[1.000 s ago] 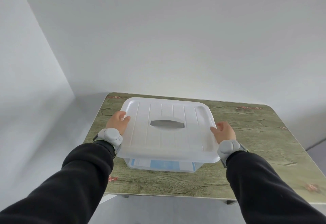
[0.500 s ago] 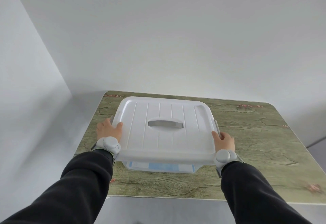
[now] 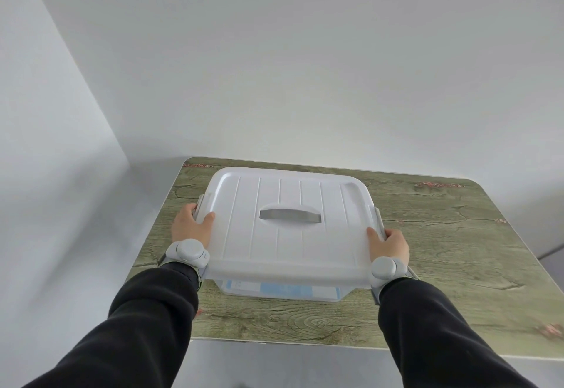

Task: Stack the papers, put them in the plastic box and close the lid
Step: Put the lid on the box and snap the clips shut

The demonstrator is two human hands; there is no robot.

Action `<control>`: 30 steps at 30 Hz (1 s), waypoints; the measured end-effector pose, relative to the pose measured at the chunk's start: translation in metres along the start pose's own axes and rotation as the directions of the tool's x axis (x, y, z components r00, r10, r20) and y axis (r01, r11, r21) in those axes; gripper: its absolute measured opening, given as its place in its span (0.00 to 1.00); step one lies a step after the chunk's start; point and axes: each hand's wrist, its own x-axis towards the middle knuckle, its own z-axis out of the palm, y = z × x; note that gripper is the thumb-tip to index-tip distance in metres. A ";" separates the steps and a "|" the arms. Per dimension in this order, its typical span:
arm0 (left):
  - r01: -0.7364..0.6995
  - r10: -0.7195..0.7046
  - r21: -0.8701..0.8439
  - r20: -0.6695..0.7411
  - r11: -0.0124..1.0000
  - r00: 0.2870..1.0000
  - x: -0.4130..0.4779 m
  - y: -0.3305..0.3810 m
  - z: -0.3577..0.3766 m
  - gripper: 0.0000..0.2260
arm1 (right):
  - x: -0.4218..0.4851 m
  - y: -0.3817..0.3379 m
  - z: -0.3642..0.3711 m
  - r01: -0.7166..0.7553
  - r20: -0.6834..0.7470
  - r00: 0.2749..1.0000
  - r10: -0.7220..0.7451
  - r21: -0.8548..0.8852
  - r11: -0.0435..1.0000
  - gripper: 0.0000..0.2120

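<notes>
A white ribbed lid [image 3: 287,219] with a grey handle [image 3: 290,215] lies flat on top of the clear plastic box [image 3: 280,291]. Through the box's near wall I see papers [image 3: 287,289] with a blue band. My left hand [image 3: 190,227] grips the left side at a grey latch [image 3: 200,204], thumb on the lid's top. My right hand [image 3: 389,242] grips the right side at the other grey latch [image 3: 377,219], thumb on the lid. Both wrists wear grey bands.
The box stands on a small green wood-grain table [image 3: 442,250] pushed against white walls. Bare tabletop lies to the right of the box and along the near edge [image 3: 305,340].
The lid has come down flat onto the box. Both hands slid from the lid's side edges down to the grey latches, which now stick out at the sides.
</notes>
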 end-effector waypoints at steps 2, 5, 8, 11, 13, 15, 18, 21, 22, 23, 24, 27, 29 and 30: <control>-0.006 0.006 -0.032 0.002 0.999 1.000 0.000 -0.001 0.000 0.21 | 0.001 0.000 0.001 0.028 -0.024 0.999 -0.029 -0.024 0.999 0.12; -0.010 0.010 -0.049 0.006 0.999 1.000 0.000 -0.001 0.001 0.21 | 0.001 0.000 0.001 0.032 -0.041 0.999 -0.032 -0.013 0.999 0.12; 0.025 -0.025 -0.062 0.011 0.998 1.000 0.001 -0.002 0.001 0.23 | 0.000 0.002 0.002 0.034 -0.045 0.998 -0.033 0.010 0.999 0.13; 0.019 -0.017 -0.061 0.032 0.998 0.999 0.002 -0.002 0.000 0.21 | 0.000 0.004 0.003 0.044 -0.049 0.998 -0.042 0.028 0.999 0.12; 0.014 -0.011 -0.062 0.045 0.998 0.999 0.003 -0.002 -0.002 0.21 | 0.001 0.004 0.003 0.044 -0.052 0.998 -0.043 0.028 0.999 0.11; 0.020 -0.017 -0.062 0.053 0.998 0.998 0.004 -0.004 -0.003 0.22 | 0.001 0.003 0.003 0.044 -0.055 0.998 -0.042 0.029 0.999 0.11; -0.011 0.014 -0.058 0.054 0.998 0.998 0.004 -0.005 -0.004 0.20 | 0.001 0.003 0.003 0.045 -0.058 0.997 -0.043 0.027 0.999 0.13; -0.074 0.074 -0.026 0.026 0.997 0.997 0.003 -0.006 -0.003 0.17 | 0.001 0.003 0.003 0.043 -0.063 0.997 -0.042 0.010 0.999 0.14; -0.080 0.080 -0.018 0.022 0.997 0.997 0.003 -0.006 -0.003 0.16 | 0.002 0.003 0.003 0.043 -0.065 0.997 -0.042 0.006 0.999 0.14; -0.082 0.082 -0.014 0.024 0.997 0.996 0.003 -0.007 -0.002 0.16 | 0.002 0.002 0.004 0.042 -0.067 0.997 -0.041 0.001 0.999 0.14; -0.084 0.084 -0.009 0.028 0.996 0.996 0.003 -0.007 -0.002 0.17 | 0.001 0.002 0.004 0.041 -0.066 0.997 -0.041 -0.006 0.999 0.14; -0.097 0.097 0.040 0.019 0.994 0.995 -0.001 -0.005 -0.003 0.17 | 0.001 0.002 0.005 0.052 -0.057 0.997 -0.054 -0.026 0.998 0.14; -0.140 0.143 0.101 -0.017 0.985 0.990 -0.007 0.002 -0.004 0.17 | 0.000 0.002 0.006 0.077 -0.048 0.996 -0.080 -0.059 0.995 0.16; -0.182 0.187 0.136 -0.021 0.974 0.982 -0.011 0.005 -0.005 0.17 | -0.002 0.001 0.006 0.105 -0.046 0.993 -0.110 -0.087 0.991 0.17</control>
